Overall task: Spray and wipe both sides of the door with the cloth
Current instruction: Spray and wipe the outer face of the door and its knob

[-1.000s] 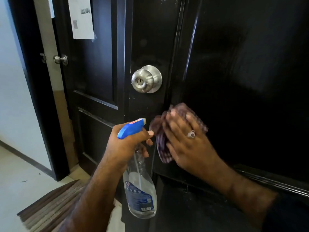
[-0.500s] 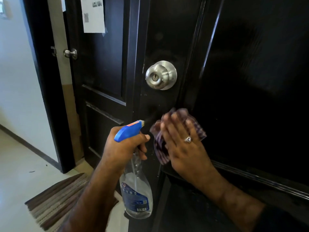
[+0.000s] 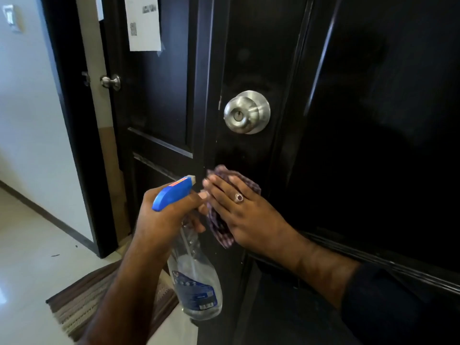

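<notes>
A glossy black panelled door (image 3: 361,120) fills the right of the view, with a silver knob (image 3: 246,112) near its left edge. My right hand (image 3: 245,215), wearing a ring, presses a purple checked cloth (image 3: 219,227) flat against the door below the knob, fingers straight. My left hand (image 3: 164,217) grips a clear spray bottle (image 3: 194,282) by its neck under the blue trigger head (image 3: 173,192). The nozzle points at the door edge, right beside the cloth.
A second black door (image 3: 154,95) stands behind on the left, with a small knob (image 3: 110,82) and a taped paper sheet (image 3: 144,23). A striped mat (image 3: 84,302) lies on the pale tiled floor (image 3: 29,257). A white wall (image 3: 27,108) runs along the left.
My right hand has slid the cloth leftward toward the door edge, closer to the spray nozzle. The view has shifted, so the knob sits further right in the frame.
</notes>
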Tool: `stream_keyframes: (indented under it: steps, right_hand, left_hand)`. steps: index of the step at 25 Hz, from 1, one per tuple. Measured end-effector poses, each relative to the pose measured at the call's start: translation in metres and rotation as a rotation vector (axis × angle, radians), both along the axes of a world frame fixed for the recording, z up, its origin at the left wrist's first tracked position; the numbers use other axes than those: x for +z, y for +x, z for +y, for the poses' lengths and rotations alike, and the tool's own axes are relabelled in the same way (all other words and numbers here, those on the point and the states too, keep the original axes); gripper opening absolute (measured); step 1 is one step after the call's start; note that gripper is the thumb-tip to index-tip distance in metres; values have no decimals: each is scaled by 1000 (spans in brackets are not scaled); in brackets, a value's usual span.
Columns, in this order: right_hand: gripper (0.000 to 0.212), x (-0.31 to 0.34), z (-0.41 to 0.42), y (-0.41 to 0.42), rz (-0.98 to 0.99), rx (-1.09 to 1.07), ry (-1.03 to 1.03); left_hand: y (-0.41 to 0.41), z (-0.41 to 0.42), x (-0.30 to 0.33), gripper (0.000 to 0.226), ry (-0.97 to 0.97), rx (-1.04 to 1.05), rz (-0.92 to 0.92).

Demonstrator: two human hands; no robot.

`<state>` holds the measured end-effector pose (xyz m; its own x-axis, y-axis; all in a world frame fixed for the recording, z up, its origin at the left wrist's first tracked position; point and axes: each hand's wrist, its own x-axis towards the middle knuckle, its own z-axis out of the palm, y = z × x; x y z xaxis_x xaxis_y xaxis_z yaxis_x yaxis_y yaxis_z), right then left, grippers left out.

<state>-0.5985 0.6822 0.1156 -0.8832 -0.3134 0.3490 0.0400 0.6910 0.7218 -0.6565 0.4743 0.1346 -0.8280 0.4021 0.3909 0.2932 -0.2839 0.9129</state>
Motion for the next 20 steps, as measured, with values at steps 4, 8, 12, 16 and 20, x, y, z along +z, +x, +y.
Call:
stream_keyframes:
  steps: [4, 8, 12, 16, 20]
  right_hand:
    - [69, 6, 22, 43, 99, 44, -86]
    - [69, 39, -5, -4, 336, 32, -181]
    - [73, 17, -16, -30, 237, 8, -183]
    - [75, -19, 8, 26, 102, 19, -139]
    - [73, 15, 6, 28, 311, -15, -247]
  left_hand:
    - [-8, -13, -2, 18, -1, 31, -8]
    - [-7, -12, -4, 18, -26, 30, -13]
    - [1, -4, -2, 16, -28, -2, -26]
    - [-3, -4, -3, 12, -15, -3, -23]
    - [-11, -6, -5, 14, -43, 23, -5]
